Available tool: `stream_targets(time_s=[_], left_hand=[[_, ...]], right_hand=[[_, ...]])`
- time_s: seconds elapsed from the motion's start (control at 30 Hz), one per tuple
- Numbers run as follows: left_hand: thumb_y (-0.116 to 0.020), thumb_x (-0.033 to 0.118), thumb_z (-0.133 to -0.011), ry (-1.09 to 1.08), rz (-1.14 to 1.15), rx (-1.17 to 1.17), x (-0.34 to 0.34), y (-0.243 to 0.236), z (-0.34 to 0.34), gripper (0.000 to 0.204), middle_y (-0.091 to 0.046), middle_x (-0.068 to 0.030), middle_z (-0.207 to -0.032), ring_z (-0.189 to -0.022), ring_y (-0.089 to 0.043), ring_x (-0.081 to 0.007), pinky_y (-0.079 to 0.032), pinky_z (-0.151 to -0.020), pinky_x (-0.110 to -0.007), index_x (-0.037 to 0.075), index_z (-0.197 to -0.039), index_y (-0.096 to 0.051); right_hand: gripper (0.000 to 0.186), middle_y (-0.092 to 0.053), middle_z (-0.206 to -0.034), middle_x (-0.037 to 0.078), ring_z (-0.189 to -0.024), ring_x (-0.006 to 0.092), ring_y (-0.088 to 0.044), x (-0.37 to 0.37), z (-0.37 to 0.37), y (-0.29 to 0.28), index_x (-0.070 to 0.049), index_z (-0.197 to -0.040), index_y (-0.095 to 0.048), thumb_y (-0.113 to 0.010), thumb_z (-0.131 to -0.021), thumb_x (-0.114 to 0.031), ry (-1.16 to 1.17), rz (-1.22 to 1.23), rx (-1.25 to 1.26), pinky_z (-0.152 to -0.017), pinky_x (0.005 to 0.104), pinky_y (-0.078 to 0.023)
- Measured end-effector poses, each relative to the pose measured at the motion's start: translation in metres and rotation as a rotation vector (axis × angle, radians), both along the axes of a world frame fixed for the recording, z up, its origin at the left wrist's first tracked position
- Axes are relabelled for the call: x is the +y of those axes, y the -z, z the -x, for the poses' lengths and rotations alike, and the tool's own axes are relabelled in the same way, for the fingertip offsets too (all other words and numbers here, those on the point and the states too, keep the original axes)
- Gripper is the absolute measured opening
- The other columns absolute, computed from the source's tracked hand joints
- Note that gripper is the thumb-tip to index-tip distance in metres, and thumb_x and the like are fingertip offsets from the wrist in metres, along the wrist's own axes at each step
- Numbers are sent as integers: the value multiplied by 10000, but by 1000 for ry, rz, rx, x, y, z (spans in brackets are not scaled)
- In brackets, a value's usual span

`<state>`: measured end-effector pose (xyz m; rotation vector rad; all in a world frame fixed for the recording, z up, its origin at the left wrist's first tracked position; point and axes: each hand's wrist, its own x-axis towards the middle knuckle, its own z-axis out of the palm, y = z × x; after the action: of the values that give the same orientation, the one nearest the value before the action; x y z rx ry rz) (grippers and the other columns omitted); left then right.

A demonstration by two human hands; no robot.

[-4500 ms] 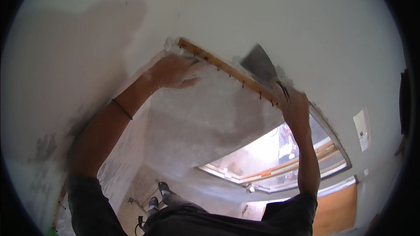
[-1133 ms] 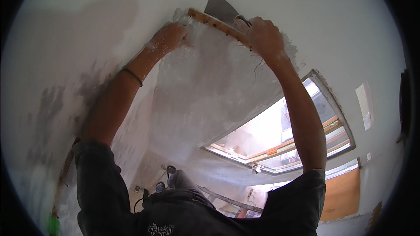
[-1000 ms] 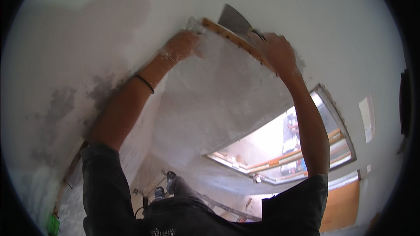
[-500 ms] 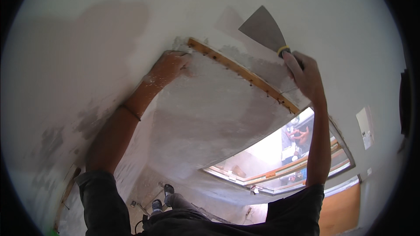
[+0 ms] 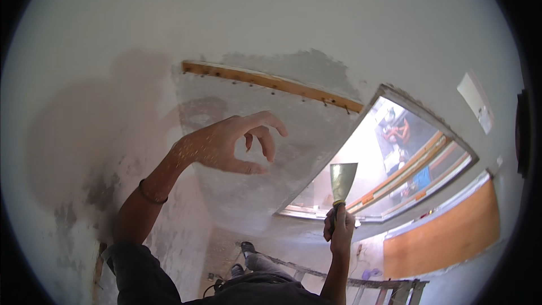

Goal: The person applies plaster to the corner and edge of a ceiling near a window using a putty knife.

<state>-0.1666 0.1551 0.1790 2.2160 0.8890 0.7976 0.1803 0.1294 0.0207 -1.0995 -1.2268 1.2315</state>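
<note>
1. Gripping the scraper (image 5: 342, 183) by its handle: right hand (image 5: 340, 229), 5 o'clock, fingers closed round it. Scraper at 4 to 5 o'clock, blade pointing to 12, in front of window (image 5: 405, 167).
2. Left hand (image 5: 228, 138), 9 o'clock: empty, thumb and fingers curved wide apart, below wood strip (image 5: 265, 81) with nails, 12 o'clock.
3. Pale panel (image 5: 473, 99) on wall, 2 to 3 o'clock: any writing too small to read.

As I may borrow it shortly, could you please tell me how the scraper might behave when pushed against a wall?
The scraper probably flexes slightly, since its blade looks thin and broad. It seems fairly light, as the right hand alone holds it. Its sharp-looking corners might dig in if tilted.
</note>
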Motion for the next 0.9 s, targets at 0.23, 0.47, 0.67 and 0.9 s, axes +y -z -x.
stream_targets(time_s=[0.23, 0.47, 0.67, 0.9], left_hand=[[-778, 150, -781, 71, -338, -136, -14, 2, -28, 645, -718, -42, -881, -897, -674, -177, -490, -770, -332, 50, -1317, -433], [-760, 48, -771, 23, -438, -110, -21, 9, -26, 589, -691, -18, -745, -880, -680, -165, -492, -766, -310, -10, -1274, -459], [-739, 51, -742, -44, -373, -384, -21, 28, -42, 548, -590, 4, -718, -740, -634, -135, -492, -719, -333, 47, -1230, -489], [-794, 410, -750, -309, -97, 605, 6, 41, -13, 431, -590, -35, -745, -699, -605, -173, -486, -648, -337, 83, -975, -627]], right_hand=[[458, -397, -499, -8, -333, 64, -340, -28, -23, 49, -52, -753, -525, -442, -1019, -416, 56, 185, 44, -291, 225, -242], [416, -452, -520, -5, -362, 50, -373, -31, -16, 50, -13, -765, -550, -468, -1023, -328, 12, 196, -10, -323, 227, -256], [378, -477, -533, -3, -392, 45, -399, -33, -9, 52, -13, -784, -567, -487, -1016, -301, -57, 233, 6, -360, 220, -276], [176, -612, -684, 29, -585, 40, -480, 9, -19, -48, 6, -1025, -606, -560, -967, -155, 17, -181, -335, -508, 225, -364]])
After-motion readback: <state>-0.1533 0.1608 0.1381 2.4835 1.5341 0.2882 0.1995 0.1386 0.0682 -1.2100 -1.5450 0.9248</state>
